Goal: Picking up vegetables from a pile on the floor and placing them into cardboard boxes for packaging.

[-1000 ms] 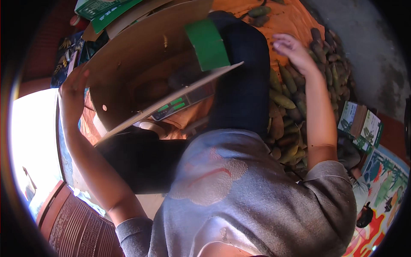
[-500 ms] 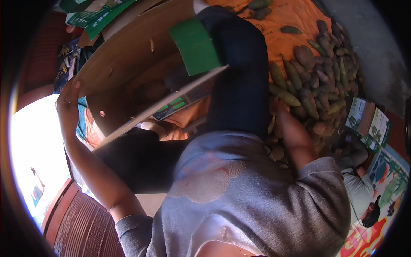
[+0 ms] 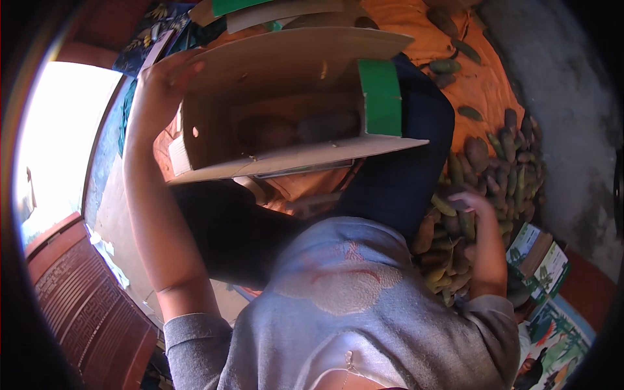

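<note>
My left hand grips the upper left edge of an open cardboard box, its fingers curled over the rim. The box stands tilted in front of me, with a green panel at its right end. Inside lie two large dark oblong tubers, in shadow. My right hand is over the near left side of a pile of brown and green oblong tubers. Its fingers are bent around a dark oblong tuber, mostly covered by the hand.
An orange sheet lies under the pile, with a few loose tubers on it. My bent leg stands between box and pile. Folded printed cartons lie at the right, and a carved wooden panel is at the lower left.
The box has tipped and swung to the right, so more of its inside shows. My left hand has moved up and right with it. My right hand has drawn back from the pile's left edge.
</note>
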`<state>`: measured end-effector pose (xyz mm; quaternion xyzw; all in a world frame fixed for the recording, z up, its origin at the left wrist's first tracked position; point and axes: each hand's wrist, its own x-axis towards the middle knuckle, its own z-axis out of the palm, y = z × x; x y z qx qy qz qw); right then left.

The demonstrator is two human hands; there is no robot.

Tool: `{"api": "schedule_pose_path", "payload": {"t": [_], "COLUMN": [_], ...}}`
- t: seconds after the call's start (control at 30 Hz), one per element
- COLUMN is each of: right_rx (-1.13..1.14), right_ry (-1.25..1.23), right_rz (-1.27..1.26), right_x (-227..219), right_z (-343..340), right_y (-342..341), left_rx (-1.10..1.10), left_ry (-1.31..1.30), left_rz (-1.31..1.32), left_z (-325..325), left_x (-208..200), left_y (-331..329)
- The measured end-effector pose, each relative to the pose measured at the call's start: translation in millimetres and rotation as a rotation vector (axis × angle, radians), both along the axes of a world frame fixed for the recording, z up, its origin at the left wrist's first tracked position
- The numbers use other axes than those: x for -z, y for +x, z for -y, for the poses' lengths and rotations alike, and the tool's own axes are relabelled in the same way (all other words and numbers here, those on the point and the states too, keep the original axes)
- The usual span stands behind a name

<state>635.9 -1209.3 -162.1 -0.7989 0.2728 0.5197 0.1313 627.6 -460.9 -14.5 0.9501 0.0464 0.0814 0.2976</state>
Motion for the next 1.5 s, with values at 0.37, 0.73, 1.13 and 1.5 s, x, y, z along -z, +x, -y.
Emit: {"api": "schedule_pose_path", "payload": {"t": [0.37,0.73,1.13,1.5], "right_rx": [-0.555,-1.510,-1.474,-0.533], "right_ry": [0.626,0.313,0.609,1.074], "right_rz": [0.917,0.206,0.468,1.190], "right_x": [-314,-128,-64,-219], "right_z": [-285,-545,-525,-381], "right_y": [72,76,99,93], "left_rx": [0.068,0.078,0.101,0.112], "left_ry": [0.140,0.165,0.118,0.178], "left_rz": [0.021,0.112,0.166,-0.013], "left_z": [-5,-12,-17,-12], "left_x": [-10,-3,1,-1], "left_y": [-9,-20,-25,-23]}}
